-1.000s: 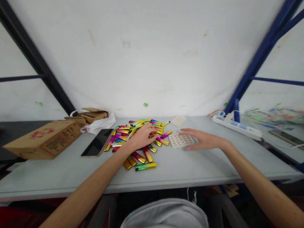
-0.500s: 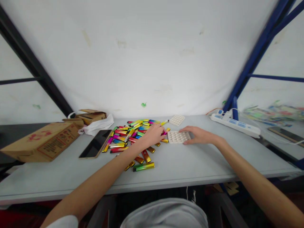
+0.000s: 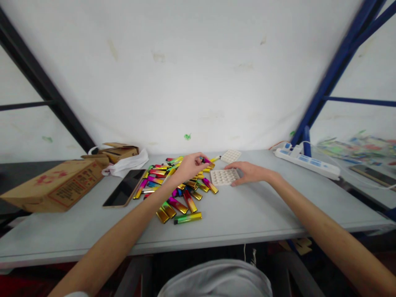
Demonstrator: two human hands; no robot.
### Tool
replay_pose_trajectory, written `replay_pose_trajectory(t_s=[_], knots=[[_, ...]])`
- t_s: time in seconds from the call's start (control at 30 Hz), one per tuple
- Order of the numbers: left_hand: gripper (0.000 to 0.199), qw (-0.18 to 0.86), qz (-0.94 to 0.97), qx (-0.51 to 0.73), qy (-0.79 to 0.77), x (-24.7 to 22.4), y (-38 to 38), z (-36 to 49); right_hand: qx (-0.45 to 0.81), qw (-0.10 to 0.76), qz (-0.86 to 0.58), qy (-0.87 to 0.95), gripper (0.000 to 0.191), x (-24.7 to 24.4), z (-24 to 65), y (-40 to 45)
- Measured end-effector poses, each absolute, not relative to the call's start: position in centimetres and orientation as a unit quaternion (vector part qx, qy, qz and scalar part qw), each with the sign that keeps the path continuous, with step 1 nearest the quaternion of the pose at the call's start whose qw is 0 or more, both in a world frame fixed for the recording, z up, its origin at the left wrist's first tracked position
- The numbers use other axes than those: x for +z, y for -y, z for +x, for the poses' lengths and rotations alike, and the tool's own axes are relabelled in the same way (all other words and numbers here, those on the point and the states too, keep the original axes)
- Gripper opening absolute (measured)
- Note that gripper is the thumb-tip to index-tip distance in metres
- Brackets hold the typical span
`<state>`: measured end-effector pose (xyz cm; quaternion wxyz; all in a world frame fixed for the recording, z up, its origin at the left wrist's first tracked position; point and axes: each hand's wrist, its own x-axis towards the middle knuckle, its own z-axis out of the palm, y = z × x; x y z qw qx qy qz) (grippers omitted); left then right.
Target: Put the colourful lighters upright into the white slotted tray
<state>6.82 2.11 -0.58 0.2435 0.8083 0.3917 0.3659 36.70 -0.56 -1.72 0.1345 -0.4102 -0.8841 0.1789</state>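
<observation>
Shiny, multicoloured flat tubes with black ends (image 3: 187,218) lie in a loose pile on the table; I cannot tell exactly what they are. Over the pile's right part, my left hand (image 3: 192,166) has its fingers curled at the purple end of one tube (image 3: 205,161). At the pile's right edge lies a white tray with rows of small holes (image 3: 220,177). My right hand (image 3: 247,172) grips its right side, thumb at the near edge and fingers at the far edge. Farther back rests a second white holed tray (image 3: 231,155).
A dark tablet-like slab (image 3: 125,188) lies left of the pile. Beyond it are a cardboard box (image 3: 58,183), a smaller opened box (image 3: 119,152) and white cloth or plastic (image 3: 130,163). A white power strip (image 3: 306,162) sits at the right rear by the blue frame (image 3: 328,82).
My right hand and the near tray have shifted left. My left hand has drawn back left from the tray's edge, and several tubes at the pile's front and right lie differently.
</observation>
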Motion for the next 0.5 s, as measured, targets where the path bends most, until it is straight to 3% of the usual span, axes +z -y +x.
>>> replay_pose_trajectory(t_s=[0.13, 0.23, 0.43, 0.5], knots=[[0.031, 0.441, 0.687, 0.453, -0.359, -0.1, -1.1, 4.8, 0.186, 0.131, -0.394, 0.891, 0.074, -1.9, 35.7, -0.6], [0.031, 0.570, 0.583, 0.481, -0.321, -0.4, -0.2, 4.5, 0.183, 0.174, -0.384, 0.888, 0.076, -3.0, 35.5, -0.6], [0.023, 0.686, 0.503, 0.459, -0.256, -0.5, 1.9, 6.0, 0.152, 0.239, -0.391, 0.876, 0.082, -5.0, 35.8, 0.3], [0.029, 0.710, 0.482, 0.447, -0.254, -0.2, 2.3, 6.3, 0.150, 0.244, -0.392, 0.874, 0.082, -5.2, 35.8, 0.4]])
